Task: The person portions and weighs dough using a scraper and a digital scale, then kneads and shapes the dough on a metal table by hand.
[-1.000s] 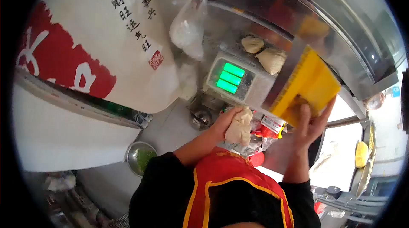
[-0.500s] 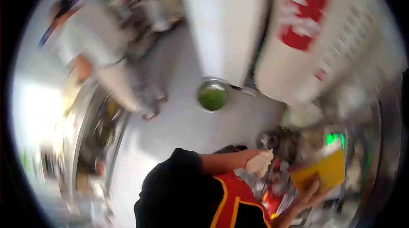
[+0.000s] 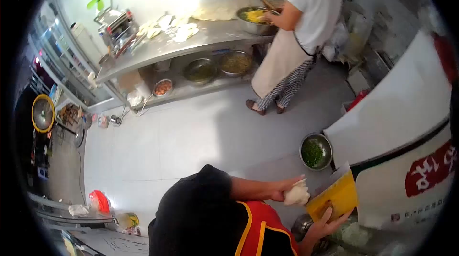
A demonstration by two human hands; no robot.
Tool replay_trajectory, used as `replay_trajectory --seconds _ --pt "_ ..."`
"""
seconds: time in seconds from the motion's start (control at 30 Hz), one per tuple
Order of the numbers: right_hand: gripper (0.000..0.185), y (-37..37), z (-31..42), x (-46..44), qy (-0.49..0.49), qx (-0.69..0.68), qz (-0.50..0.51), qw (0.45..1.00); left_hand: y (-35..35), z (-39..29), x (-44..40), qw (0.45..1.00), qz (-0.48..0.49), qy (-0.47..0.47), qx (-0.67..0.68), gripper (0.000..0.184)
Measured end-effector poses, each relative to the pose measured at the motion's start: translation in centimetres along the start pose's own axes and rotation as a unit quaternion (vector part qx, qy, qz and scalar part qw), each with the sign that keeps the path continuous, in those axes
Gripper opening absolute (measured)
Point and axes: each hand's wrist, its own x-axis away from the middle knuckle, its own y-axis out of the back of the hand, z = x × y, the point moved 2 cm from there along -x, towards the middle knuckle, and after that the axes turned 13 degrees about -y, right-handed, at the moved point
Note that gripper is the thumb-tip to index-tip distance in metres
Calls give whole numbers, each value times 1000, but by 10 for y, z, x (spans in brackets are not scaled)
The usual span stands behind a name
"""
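Note:
My left hand (image 3: 283,192) is closed on a pale, soft-looking lump (image 3: 297,194) that resembles dough, at the lower middle right. My right hand (image 3: 330,225) grips a yellow rectangular thing (image 3: 338,197), flat like a board or packet, with a whitish strip along its upper edge. Its fingers lie across the yellow face, near a brownish patch. The lump is close to the left edge of the yellow thing; whether they touch I cannot tell. Beyond them on the floor stands a metal bowl (image 3: 316,151) of chopped greens.
A co-worker (image 3: 306,31) stands at a steel counter (image 3: 158,50), hands at a large bowl (image 3: 260,27) with yellow food. Bowls sit on the shelf below. White cabinet-like panels (image 3: 397,98) rise at right. A yellow fan (image 3: 43,113) stands far left.
My view has swung left, bringing the counter and fan into sight and shifting the co-worker rightward. Both hands still hold the same things. The picture is sharper.

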Motion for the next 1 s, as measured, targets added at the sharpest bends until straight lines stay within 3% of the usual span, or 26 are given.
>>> replay_trajectory --seconds 0.13,0.23,0.33,0.43,0.53,0.63,0.8,0.9,0.93,1.0 --pt "55 -92 23 17 50 -2 71 996 41 -74 61 994 110 0 11 48" --pt "48 -166 60 41 -23 -20 172 985 90 -121 109 986 165 -30 23 47" --pt "47 -238 94 55 50 -64 153 985 129 -174 163 987 -17 -136 88 44" --pt "50 -302 131 50 71 -72 167 981 155 -231 228 964 -79 -219 127 36" --pt "50 -362 145 43 21 -18 236 971 201 -272 264 943 -90 -261 186 28" --pt "41 -425 165 41 30 71 302 950 232 -309 283 916 43 -321 236 27" --pt "32 -540 176 23 64 133 391 909 258 -377 304 866 -121 -390 289 26" --pt "32 -621 178 -5 90 137 402 901 254 -429 316 857 -143 -421 261 31" --pt "32 -649 177 -18 106 138 400 900 269 -449 309 869 -87 -425 238 34" --pt "32 -705 185 -41 113 131 419 891 283 -489 299 860 -87 -444 237 35"
